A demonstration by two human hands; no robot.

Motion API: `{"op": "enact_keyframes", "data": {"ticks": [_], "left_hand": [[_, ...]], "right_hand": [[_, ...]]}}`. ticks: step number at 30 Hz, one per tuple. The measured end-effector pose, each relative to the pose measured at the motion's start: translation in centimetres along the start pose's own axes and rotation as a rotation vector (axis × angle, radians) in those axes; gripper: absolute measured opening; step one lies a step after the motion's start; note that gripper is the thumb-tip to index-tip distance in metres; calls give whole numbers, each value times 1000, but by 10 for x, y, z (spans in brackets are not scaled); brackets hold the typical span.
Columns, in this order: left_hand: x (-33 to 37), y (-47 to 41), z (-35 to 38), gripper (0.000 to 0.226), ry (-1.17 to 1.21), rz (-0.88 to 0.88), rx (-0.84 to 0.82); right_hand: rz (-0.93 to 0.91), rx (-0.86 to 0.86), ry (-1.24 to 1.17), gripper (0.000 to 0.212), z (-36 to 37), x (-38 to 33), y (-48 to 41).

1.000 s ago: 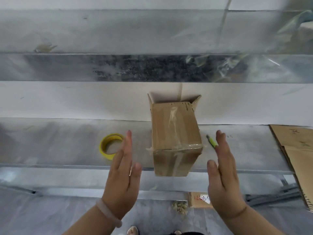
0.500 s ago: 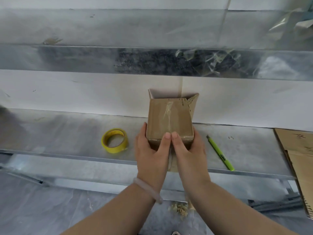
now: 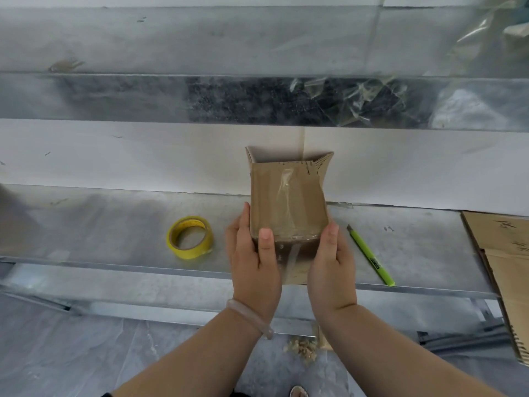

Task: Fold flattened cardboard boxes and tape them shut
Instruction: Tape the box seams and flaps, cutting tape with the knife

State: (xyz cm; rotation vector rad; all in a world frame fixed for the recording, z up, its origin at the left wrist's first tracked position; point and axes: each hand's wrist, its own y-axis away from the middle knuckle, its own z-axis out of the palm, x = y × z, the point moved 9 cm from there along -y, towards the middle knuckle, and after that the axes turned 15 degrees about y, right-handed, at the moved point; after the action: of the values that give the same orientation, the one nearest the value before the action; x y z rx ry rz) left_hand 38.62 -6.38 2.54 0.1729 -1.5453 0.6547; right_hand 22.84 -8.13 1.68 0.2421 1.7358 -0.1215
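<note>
You hold the cardboard box (image 3: 287,202) at the middle of the view, over the front part of the metal bench (image 3: 114,224). Its lower near edge meets the bench's front lip, and I cannot tell whether it rests there or hangs in your grasp. Your left hand (image 3: 253,262) clasps the box's 9 o'clock side, fingers along the wall and thumb laid on the upper face by the near edge. Your right hand (image 3: 332,265) clasps the 3 o'clock side, thumb at the near corner. Edges: the near end is closed, and a strip of clear tape (image 3: 286,181) runs along the upper face and down over the near face, wrinkled at the fold. The far end, at 12 o'clock, stands open, its flaps flared outward close to the white wall panel (image 3: 143,156). Room: at 9 o'clock from the box a yellow tape roll (image 3: 189,237) lies flat on the bench, near your left hand but apart from it. At 3 o'clock a green cutter (image 3: 370,255) lies slantwise, just beside your right hand, its tail reaching the front lip. Further out at 3 o'clock, flattened cardboard (image 3: 503,253) covers the bench end, well apart from the box. The gap between cutter and flattened cardboard is wider than that between roll and left hand. Contents: only a sliver of pale inner wall shows through the open end, so I cannot tell what the box holds. A pale bracelet (image 3: 252,318) sits on your left wrist.
</note>
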Motion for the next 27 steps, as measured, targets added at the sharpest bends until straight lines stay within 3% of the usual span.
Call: {"op": "enact_keyframes", "data": {"ticks": [5, 8, 13, 19, 22, 27], "left_hand": [[-7, -1, 7, 77, 191, -68, -126], [-10, -5, 6, 83, 140, -54, -146], [-12, -4, 3, 74, 104, -20, -130], [-11, 7, 5, 63, 316, -185, -56], [-1, 4, 9, 40, 370, -221, -43], [9, -1, 16, 36, 379, -166, -69]], "right_hand": [[-142, -91, 33, 41, 7, -10, 3], [-178, -53, 135, 41, 5, -10, -1], [-237, -13, 221, 23, 3, -11, -1], [-111, -67, 5, 38, 5, -2, 0], [-35, -108, -45, 30, 10, -6, 0], [-41, -59, 65, 18, 5, -7, -5]]}}
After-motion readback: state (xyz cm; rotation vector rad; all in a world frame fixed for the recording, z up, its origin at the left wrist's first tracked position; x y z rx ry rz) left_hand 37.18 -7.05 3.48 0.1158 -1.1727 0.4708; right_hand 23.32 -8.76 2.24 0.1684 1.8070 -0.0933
